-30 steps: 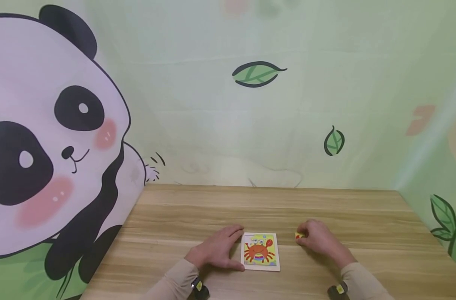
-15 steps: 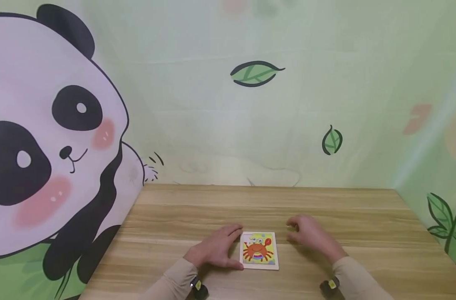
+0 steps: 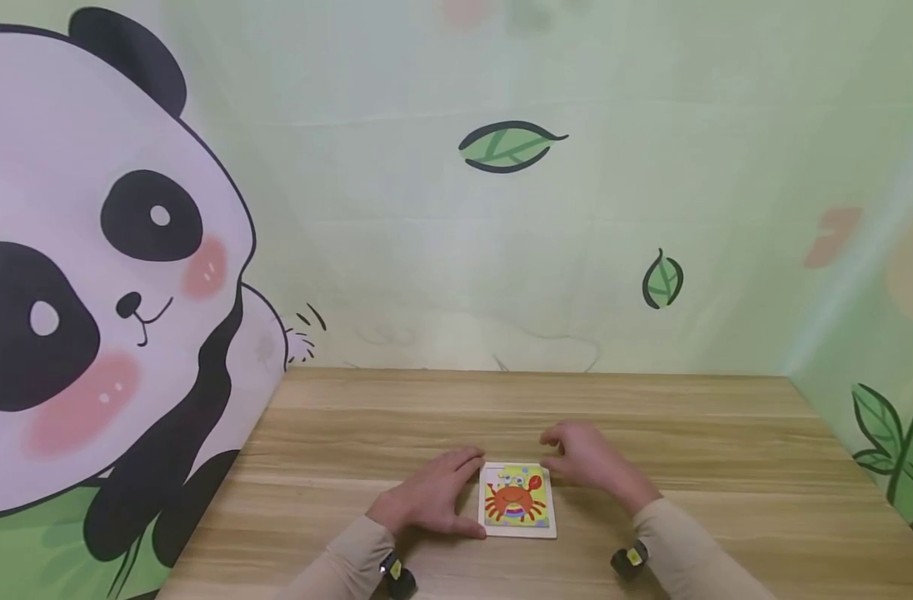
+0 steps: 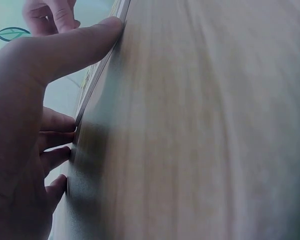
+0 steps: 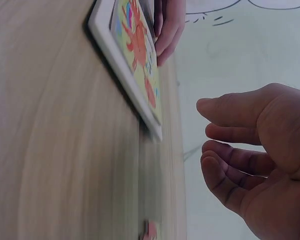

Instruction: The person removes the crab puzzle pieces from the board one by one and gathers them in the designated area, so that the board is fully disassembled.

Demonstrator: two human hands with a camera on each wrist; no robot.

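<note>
A square wooden crab puzzle lies flat on the table, its pale frame around a red crab on yellow. A light bare patch shows at its upper left corner. Along the left edge, my left hand rests with thumb and index fingertips against the frame. My right hand hovers beyond the upper right corner, fingers loosely bent; the right wrist view shows nothing between them. A small red puzzle piece lies on the table in that view, hidden by the right hand and forearm in the head view.
The wood-grain table runs back to a pale green wall cloth printed with leaves and a big panda on the left. Black wrist cameras sit on both cuffs.
The right hand had its fingers on the small piece to the right a second ago; it has left the piece and moved leftward to the puzzle's upper right corner. The left hand stays put.
</note>
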